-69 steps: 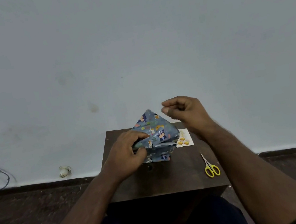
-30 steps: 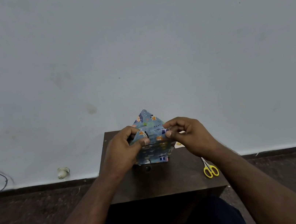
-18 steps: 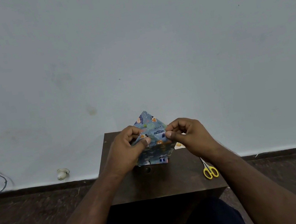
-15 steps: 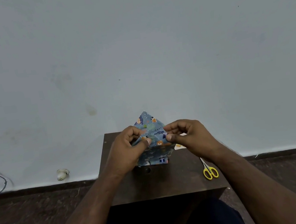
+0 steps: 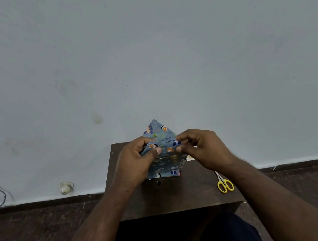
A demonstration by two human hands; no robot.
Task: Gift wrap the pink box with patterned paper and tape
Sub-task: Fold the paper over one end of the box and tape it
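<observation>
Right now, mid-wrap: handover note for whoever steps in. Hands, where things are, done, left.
Left hand: pinching the left side of the patterned paper at the box top.
Right hand: pinching the right side of the same fold.
Box: on the small dark table, fully covered by paper; no pink shows. A triangular flap stands up at the far side.
Yellow scissors: on the table, right, untouched.
Tape: none visible.
Done: body wrapped, side flaps folded in.
Left: fold the triangle down, tape it. Other ends hidden, so check them.
</observation>
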